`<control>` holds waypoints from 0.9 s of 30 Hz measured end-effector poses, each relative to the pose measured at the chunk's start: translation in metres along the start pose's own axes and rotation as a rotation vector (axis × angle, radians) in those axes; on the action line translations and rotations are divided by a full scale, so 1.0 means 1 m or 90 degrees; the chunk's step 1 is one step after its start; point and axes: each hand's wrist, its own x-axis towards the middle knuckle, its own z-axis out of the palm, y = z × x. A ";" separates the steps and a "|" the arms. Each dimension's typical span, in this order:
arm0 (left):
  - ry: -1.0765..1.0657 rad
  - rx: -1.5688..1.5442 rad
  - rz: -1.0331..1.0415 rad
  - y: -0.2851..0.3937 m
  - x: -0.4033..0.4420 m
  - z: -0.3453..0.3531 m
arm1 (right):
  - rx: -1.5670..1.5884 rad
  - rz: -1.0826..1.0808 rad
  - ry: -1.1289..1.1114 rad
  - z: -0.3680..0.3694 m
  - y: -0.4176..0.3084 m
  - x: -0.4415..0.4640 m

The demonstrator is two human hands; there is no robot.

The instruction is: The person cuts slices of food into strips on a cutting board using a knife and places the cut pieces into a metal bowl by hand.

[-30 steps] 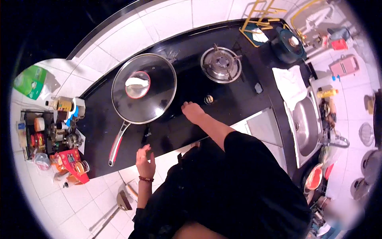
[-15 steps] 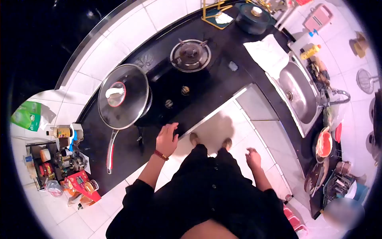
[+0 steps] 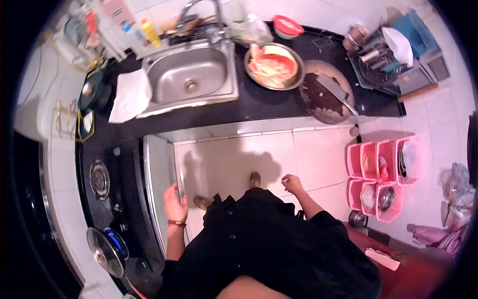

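The left hand [image 3: 175, 205] is free, its fingers loosely spread, below and slightly left of the sink [image 3: 169, 84] — in this view it overlaps the edge of a white cabinet panel [image 3: 158, 184], and whether they touch I cannot tell. The right hand [image 3: 293, 184] hangs over the tiled floor [image 3: 318, 154], below and right of the sink, fingers slackly curled and released as far as it shows.

The lidded pan [image 3: 102, 241] stands on the table [image 3: 219, 115], well below and left of the sink, apart from both hands and nearer the left one. Blue flame [image 3: 118, 244] shows beside its lid. Pink baskets [image 3: 392, 213], below and right of the sink, stand apart from the right hand.

Farther out, a burner [image 3: 99, 179] lies below and left of the sink; a white cloth [image 3: 130, 98] lies against the sink's left rim. A metal bowl [image 3: 296, 81] of pale strips [image 3: 271, 72] sits just right of the sink — beyond it, a wide pan [image 3: 318, 108] with a flat metal utensil [image 3: 332, 87] lying across it.
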 end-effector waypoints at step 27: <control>-0.087 -0.118 0.043 0.352 0.540 0.214 | -0.036 -0.152 0.453 -0.348 -0.068 0.121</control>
